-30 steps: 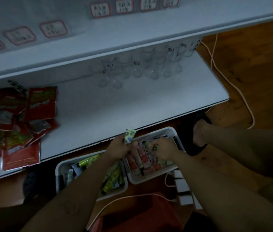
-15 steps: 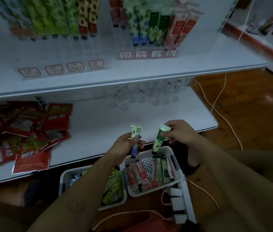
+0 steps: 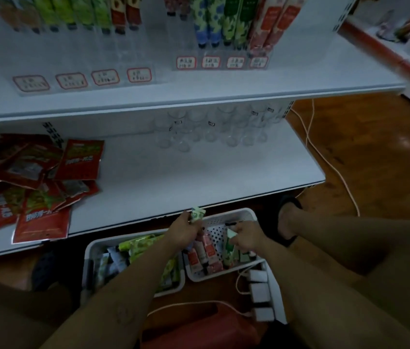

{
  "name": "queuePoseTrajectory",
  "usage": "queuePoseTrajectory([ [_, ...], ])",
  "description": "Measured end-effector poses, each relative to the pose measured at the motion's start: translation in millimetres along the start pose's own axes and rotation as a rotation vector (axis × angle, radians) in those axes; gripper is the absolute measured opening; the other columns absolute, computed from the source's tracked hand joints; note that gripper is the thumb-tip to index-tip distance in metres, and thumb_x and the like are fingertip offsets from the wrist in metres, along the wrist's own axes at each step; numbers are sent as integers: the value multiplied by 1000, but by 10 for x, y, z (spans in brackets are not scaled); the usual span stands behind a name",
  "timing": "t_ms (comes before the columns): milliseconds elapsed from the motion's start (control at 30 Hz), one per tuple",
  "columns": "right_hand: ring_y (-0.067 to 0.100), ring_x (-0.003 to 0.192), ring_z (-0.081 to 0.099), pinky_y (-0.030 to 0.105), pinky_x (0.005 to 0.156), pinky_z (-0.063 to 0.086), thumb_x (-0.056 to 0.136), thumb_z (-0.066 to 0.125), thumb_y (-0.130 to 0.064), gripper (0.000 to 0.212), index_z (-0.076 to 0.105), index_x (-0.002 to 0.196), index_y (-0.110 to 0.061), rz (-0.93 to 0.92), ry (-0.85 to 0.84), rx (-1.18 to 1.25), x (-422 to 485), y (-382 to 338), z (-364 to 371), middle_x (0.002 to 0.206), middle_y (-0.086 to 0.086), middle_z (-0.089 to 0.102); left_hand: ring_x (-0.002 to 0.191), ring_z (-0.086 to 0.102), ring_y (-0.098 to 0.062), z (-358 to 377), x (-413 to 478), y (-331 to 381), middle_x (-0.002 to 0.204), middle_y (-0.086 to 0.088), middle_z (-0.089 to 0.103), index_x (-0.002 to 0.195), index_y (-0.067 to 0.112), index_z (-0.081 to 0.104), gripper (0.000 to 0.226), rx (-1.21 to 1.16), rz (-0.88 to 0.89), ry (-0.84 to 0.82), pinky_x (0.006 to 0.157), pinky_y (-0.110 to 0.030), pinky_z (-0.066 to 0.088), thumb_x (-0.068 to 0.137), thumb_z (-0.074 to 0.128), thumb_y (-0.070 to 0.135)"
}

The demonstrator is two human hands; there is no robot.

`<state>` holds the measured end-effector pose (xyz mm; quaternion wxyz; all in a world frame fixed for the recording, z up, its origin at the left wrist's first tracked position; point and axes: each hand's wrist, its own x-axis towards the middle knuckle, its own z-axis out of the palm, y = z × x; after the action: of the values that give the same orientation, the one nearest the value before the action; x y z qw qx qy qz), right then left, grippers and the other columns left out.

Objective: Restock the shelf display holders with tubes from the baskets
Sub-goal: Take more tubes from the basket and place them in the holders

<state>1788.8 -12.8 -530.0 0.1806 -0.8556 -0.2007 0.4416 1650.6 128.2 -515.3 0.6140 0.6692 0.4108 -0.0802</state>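
Two white baskets sit on the floor under the lower shelf. The left basket (image 3: 90, 250) holds green and grey tubes; the right basket (image 3: 245, 213) holds pink and green tubes. My left hand (image 3: 182, 231) grips a green patterned tube (image 3: 197, 214) upright over the gap between the baskets. Down in the right basket, my right hand (image 3: 248, 236) holds a green-and-white tube (image 3: 229, 245). Clear display holders (image 3: 221, 39) on the upper shelf carry rows of standing tubes, with red-framed price labels (image 3: 209, 62) in front.
Red snack packets (image 3: 40, 187) are piled on the left of the lower shelf (image 3: 199, 177). Clear glass cups (image 3: 211, 127) stand at its back. A white power strip (image 3: 262, 295) and cable lie beside the right basket. My foot in a dark slipper (image 3: 287, 217) rests at the right.
Half a second ago both hands held tubes raised above the baskets. My right hand has dropped back into the right basket with its tube; my left hand has lowered slightly.
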Motion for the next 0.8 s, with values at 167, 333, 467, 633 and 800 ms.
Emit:
queuePoseTrajectory([
  [167, 22, 74, 62, 37, 72, 57, 86, 68, -17, 21, 68, 106, -12, -1, 51, 154, 211, -16, -67, 77, 2, 60, 66, 53, -5, 44, 84, -131, 83, 3, 56, 126, 2, 49, 34, 160, -2, -102, 43, -10, 39, 99, 49, 23],
  [333, 28, 91, 65, 39, 87, 53, 89, 60, -11, 11, 68, 95, -6, 9, -87, 40, 397, 89, 20, 97, 13, 66, 86, 60, -15, 147, 203, -156, 98, -2, 64, 106, 14, 59, 12, 167, 58, -146, 67, -16, 51, 97, 53, 20],
  [467, 14, 87, 54, 32, 92, 42, 94, 51, -11, 37, 55, 131, -7, 19, -160, -266, 494, 232, 109, 133, 15, 55, 62, 56, 0, 151, 239, -170, 92, -6, 61, 117, 13, 56, 20, 144, 75, -138, 48, -8, 42, 97, 51, 11],
  [633, 16, 63, 41, 28, 60, 34, 99, 39, -12, 42, 40, 140, -4, 29, -381, -387, 559, 327, 293, 120, 20, 55, 65, 41, 0, 157, 379, -328, 85, 10, 48, 129, 18, 48, 30, 214, 80, -140, 58, -18, 38, 99, 49, 17],
  [800, 24, 71, 51, 27, 55, 34, 94, 47, -19, 16, 51, 102, -6, 76, -327, -445, 653, 312, 591, 71, 13, 36, 62, 38, -2, 152, 510, -474, 82, 7, 48, 117, 30, 39, 25, 253, -33, -136, 61, -23, 39, 97, 51, 24],
])
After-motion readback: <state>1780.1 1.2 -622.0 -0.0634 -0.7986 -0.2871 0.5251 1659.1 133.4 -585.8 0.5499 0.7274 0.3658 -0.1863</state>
